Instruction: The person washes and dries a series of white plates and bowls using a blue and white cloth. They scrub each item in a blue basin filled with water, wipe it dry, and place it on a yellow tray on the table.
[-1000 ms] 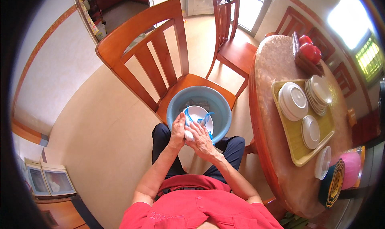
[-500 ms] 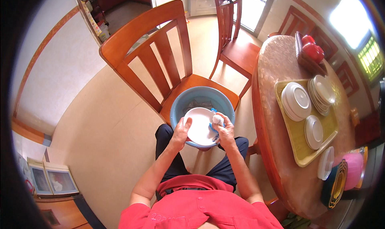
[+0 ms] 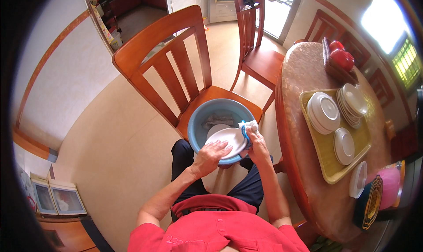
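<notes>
Left hand (image 3: 212, 154) grips white plate (image 3: 229, 140) over blue basin (image 3: 199, 125) on chair seat (image 3: 207, 95). Right hand (image 3: 257, 145) clutches cloth (image 3: 248, 127) against plate rim. Basin holds another dish (image 3: 216, 129); yellow tray (image 3: 328, 161) holds stacked plates (image 3: 324, 112).

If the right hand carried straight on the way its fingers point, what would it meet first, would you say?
Probably the blue plastic basin: the right hand, holding a white-and-blue cloth at the white round plate, points up over it; depth is unclear.

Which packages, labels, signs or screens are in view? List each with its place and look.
Two flat framed panels with pale bluish fronts: lower left, on the floor, leaning side by side.
Clear lidded plastic container: near edge of the oval stone-patterned table, rectangular, pale.
No signs or labels discernible.
</notes>
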{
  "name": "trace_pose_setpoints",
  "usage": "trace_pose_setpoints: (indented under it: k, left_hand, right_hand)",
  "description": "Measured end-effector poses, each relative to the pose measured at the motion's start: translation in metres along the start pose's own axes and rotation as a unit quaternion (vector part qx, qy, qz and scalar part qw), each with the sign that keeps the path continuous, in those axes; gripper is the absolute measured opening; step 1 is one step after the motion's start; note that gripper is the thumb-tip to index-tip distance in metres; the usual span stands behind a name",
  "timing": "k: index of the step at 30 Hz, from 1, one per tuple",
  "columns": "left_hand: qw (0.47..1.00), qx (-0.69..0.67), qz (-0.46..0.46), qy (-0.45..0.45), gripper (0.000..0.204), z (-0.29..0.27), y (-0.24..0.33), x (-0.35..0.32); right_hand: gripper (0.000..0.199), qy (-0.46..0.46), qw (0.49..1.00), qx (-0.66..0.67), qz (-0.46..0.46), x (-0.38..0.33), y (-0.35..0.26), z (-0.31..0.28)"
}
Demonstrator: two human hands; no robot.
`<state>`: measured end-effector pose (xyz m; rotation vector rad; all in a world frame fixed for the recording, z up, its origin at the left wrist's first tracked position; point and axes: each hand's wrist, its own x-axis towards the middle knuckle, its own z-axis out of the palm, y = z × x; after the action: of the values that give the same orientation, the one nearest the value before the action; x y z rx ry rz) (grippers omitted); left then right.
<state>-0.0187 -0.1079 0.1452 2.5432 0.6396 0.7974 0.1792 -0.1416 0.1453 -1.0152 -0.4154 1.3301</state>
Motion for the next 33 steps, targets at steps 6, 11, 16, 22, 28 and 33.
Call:
trace_pose_setpoints:
  k: [6, 11, 16, 22, 28, 33]
  left_hand:
    - [0.768, -0.56, -0.307, 0.045, 0.044, 0.013, -0.008, -0.01]
    - [0.78, -0.544, -0.291, 0.103, 0.029, 0.006, 0.011, -0.009]
    - [0.737, -0.599, -0.307, 0.061, 0.04, -0.002, 0.009, -0.004]
    - [0.654, -0.67, -0.331, 0.115, 0.052, -0.009, 0.002, -0.005]
    - [0.661, -0.653, -0.31, 0.2, 0.055, 0.012, -0.014, -0.011]
    - [0.624, -0.668, -0.367, 0.173, 0.056, -0.018, -0.002, 0.009]
  right_hand:
    - [0.051, -0.091, 0.966, -0.153, -0.19, -0.037, 0.02, 0.051]
    - [0.046, -0.062, 0.67, -0.608, -0.422, -0.035, 0.025, 0.071]
    - [0.037, -0.057, 0.697, -0.536, -0.474, 0.0, 0.013, 0.064]
    - [0.043, -0.016, 0.78, -0.48, -0.401, 0.01, 0.031, 0.03]
    - [0.048, -0.098, 0.668, -0.616, -0.405, -0.021, 0.035, 0.054]
    - [0.046, -0.06, 0.709, -0.562, -0.421, 0.012, 0.016, 0.053]
